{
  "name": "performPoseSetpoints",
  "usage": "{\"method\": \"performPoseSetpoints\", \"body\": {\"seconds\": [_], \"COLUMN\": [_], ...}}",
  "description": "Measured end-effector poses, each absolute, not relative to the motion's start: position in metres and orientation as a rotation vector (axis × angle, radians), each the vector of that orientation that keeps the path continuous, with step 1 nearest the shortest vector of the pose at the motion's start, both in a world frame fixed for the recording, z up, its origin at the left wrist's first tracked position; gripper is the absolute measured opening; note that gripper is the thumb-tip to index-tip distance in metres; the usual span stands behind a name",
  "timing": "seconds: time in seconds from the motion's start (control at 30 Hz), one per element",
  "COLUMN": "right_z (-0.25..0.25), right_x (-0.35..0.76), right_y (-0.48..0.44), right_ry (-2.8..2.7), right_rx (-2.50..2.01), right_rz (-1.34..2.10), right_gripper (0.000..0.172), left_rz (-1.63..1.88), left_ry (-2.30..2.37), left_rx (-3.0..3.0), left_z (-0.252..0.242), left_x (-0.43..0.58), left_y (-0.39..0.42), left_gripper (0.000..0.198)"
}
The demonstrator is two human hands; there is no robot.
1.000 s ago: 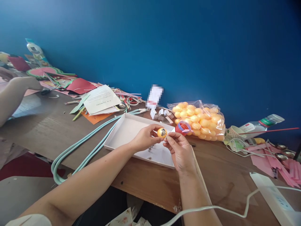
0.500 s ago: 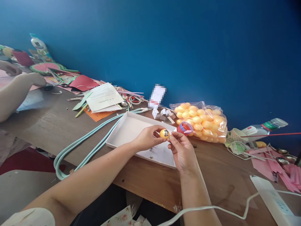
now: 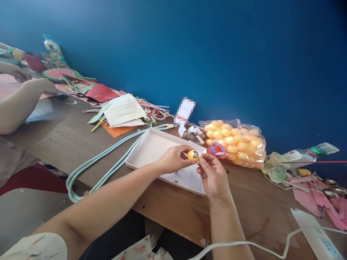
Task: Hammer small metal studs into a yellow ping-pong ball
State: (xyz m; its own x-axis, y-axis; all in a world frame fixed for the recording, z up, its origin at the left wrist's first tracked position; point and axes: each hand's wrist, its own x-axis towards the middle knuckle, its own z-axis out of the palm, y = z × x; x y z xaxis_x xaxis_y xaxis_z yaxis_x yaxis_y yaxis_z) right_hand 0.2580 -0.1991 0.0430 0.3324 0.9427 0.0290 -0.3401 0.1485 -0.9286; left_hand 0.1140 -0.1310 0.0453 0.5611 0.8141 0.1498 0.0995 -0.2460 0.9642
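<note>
My left hand (image 3: pixel 173 159) pinches a small yellow ball (image 3: pixel 192 155) between thumb and fingers. A dark silvery ornamental cap (image 3: pixel 195 154) sits on the ball's right side. Close against that cap, my right hand (image 3: pixel 214 177) has thumb and forefinger pressed together; whatever lies between them is too small to make out. Both hands are above a shallow white box tray (image 3: pixel 143 148), with a few tiny metal bits (image 3: pixel 175 181) in it. Just behind my right hand lies a roll of red and blue tape or ribbon (image 3: pixel 216 148).
A clear bag of yellow balls (image 3: pixel 238 144) leans by the blue wall. Pale green cords (image 3: pixel 108 153) loop left of the tray. Papers (image 3: pixel 124 110) lie farther back. A power strip (image 3: pixel 316 231) and white cable (image 3: pixel 244 243) are at right. Another person's arm (image 3: pixel 21 104) reaches in at left.
The whole view has shifted slightly to the right. The ball has turned a little in my left fingers; both hands keep their grip close together.
</note>
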Motion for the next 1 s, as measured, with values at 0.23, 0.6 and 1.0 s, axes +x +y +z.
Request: {"method": "performPoseSetpoints", "body": {"seconds": [0.23, 0.6, 1.0], "right_z": [0.0432, 0.0419, 0.0405], "right_x": [0.2576, 0.2593, 0.2620], "right_y": [-0.1988, -0.1988, -0.1996], "right_ry": [-0.738, -0.776, -0.841], "right_rx": [-1.012, -1.035, -1.111], "right_rz": [1.048, 1.013, 0.902], "right_gripper": [0.021, 0.020, 0.020], "left_rz": [0.818, 0.836, 0.783], "left_ry": [0.771, 0.783, 0.822], "left_rx": [1.707, 1.726, 1.654], "left_z": [0.0446, 0.0509, 0.0503], "left_x": [0.1137, 0.1116, 0.1133], "left_y": [-0.1310, -0.1333, -0.1340], "left_gripper": [0.036, 0.034, 0.039]}}
